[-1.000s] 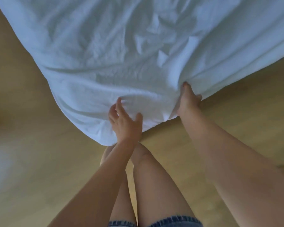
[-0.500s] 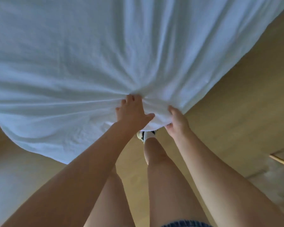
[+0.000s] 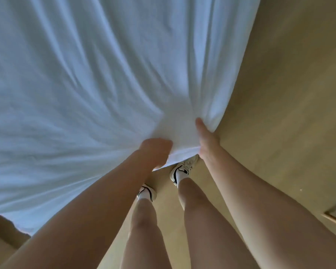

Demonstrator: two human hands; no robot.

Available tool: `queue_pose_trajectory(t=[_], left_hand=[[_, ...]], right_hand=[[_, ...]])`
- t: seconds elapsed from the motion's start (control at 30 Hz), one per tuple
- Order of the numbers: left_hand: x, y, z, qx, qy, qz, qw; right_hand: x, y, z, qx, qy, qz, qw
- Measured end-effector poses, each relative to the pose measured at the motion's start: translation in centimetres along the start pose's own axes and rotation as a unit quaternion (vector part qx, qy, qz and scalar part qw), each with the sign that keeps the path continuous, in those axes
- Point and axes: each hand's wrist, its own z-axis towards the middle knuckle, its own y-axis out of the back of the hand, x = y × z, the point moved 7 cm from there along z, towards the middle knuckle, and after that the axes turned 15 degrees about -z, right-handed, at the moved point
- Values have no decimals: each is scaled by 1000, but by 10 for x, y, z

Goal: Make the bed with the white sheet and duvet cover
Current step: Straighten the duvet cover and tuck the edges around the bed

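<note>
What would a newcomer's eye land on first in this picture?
The white sheet first: it fills the upper left, its folds fanning from one gathered point at centre. There the left hand and right hand grip it, above white shoes on a tan floor.

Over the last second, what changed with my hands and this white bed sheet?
The left hand, earlier spread flat, now grips the white bed sheet in a fist, and the fabric has been drawn taut into long folds. The right hand keeps holding the edge.
</note>
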Motion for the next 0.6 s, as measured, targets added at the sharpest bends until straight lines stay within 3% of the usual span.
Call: queue_pose_trajectory(t=[0.07,0.1,0.23,0.3,0.37,0.43,0.5,0.57,0.6], left_hand=[[2,16,4,30,5,-41,999],[2,32,6,9,12,-80,997],[-7,126,10,-211,-14,-194,958],[-12,162,12,-274,-19,-238,932],[-18,187,18,-293,-9,-288,912],[-24,202,27,-273,9,-314,909],[-31,203,32,-215,29,-312,925],[-41,192,30,-145,34,-316,937],[-45,187,26,-117,35,-328,937]], right_hand=[[1,-2,5,41,-17,-17,999],[11,-7,5,82,-16,-13,996],[110,-14,-9,229,118,145,955],[168,-2,-19,249,171,176,937],[211,9,-22,242,190,145,940],[227,30,-13,142,164,72,973],[211,72,-7,-50,107,2,993],[185,112,-17,-204,74,-86,972],[180,123,-21,-232,86,-145,958]])
